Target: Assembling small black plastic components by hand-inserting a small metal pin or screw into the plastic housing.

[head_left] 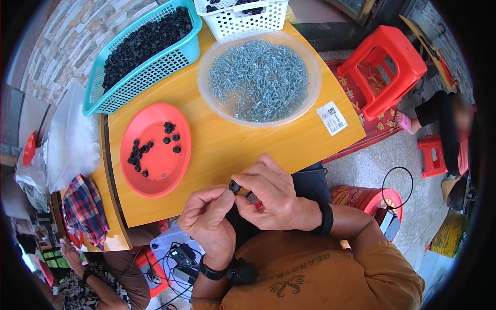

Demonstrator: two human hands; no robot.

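Observation:
Over the table's near edge, both of my hands meet around a small black plastic part (234, 186). My left hand (209, 219) is closed, pinching the part between thumb and forefinger. Closed as well, my right hand (274, 199) has its fingertips on the same part. A red and dark object (257, 204) shows below the right fingers; its kind is mostly hidden. Left of my hands, a red oval plate (164, 181) holds several similar black parts (135, 155). Farther back stands a round translucent tub (316, 77) full of silvery screws (258, 77).
A teal basket (155, 75) of black parts and a white basket (245, 21) stand at the table's (217, 139) far side. Red stools (385, 62) are at the right. Below the table lies a clear bin (175, 232) with cables. Another person's hand (72, 256) is at lower left.

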